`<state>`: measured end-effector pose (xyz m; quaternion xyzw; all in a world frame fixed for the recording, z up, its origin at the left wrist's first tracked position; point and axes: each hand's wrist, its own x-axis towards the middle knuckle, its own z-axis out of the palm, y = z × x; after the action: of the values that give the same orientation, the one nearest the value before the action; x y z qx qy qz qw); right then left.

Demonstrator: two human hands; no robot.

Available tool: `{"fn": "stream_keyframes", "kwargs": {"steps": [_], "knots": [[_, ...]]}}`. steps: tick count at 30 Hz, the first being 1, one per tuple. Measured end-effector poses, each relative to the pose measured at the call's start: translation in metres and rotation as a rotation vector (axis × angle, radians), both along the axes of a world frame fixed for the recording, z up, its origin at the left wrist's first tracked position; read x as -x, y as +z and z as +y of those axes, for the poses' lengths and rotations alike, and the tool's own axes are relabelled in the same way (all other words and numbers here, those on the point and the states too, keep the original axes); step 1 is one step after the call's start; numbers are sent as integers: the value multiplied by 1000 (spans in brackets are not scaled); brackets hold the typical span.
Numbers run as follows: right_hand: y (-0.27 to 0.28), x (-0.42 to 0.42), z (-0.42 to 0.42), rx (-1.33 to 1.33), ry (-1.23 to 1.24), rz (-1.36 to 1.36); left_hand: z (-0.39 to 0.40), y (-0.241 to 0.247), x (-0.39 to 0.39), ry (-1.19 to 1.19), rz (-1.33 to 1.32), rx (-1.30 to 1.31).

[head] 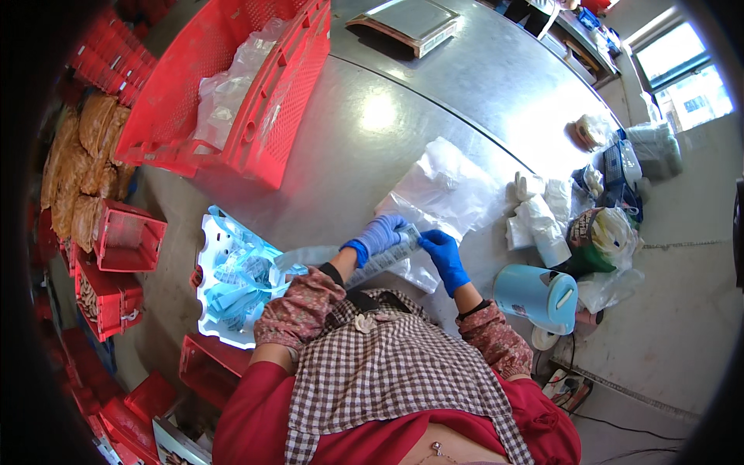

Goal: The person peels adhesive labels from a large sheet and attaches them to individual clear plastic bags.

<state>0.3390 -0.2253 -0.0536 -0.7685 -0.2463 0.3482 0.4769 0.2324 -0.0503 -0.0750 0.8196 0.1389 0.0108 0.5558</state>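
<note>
My left hand (pixel 378 235), in a pale glove over a blue one, holds a long strip of printed labels (pixel 386 256) near its upper end. Fingers of my right hand (pixel 442 253), in a blue glove, pinch the end corner of that strip. Clear plastic bags (pixel 444 186) lie on the metal table (pixel 343 145) just beyond both hands. The strip trails left beneath my left forearm, towards a white foam box (pixel 206 290) that holds tangled light-blue label backing (pixel 241 285).
A large red crate (pixel 267 116) with plastic bags stands at the left. A scale (pixel 407 23) sits at the far side. Rolled white bags (pixel 540 226) and a light-blue jug (pixel 535 296) are at the right. Smaller red crates (pixel 131 235) stand at the far left. Part of another person (pixel 537 14) shows far off.
</note>
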Motion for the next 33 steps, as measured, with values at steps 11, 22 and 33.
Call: {"fn": "stream_keyframes", "kwargs": {"steps": [11, 22, 33], "knots": [[-29, 26, -19, 180, 505, -960, -27, -31, -3, 206, 351, -108], [-36, -1, -9, -66, 69, -669, 34, 43, 63, -11, 305, 329], [65, -25, 3, -321, -215, -962, -18, -43, 23, 313, 280, 140]]}}
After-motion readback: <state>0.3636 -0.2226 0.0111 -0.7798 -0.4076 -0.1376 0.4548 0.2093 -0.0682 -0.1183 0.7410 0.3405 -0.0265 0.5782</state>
